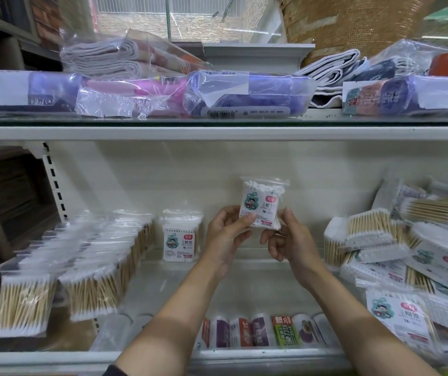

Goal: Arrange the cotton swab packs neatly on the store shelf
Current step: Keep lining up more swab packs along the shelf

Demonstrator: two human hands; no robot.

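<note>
A small clear pack of cotton swabs [262,203] with a white label is held upright above the middle of the white shelf [244,278]. My left hand [226,234] pinches its lower left corner and my right hand [285,240] pinches its lower right edge. Two rows of upright swab packs [81,267] fill the shelf's left side. One labelled pack [180,237] stands alone behind them, just left of my hands. A loose heap of swab packs [396,245] lies jumbled on the right.
The glass shelf above [217,120] carries bagged cloths and folded textiles. Small rolled packs [266,331] show on a lower level beneath my forearms. A slotted shelf upright [54,180] stands at the left, with dark shelving beyond it.
</note>
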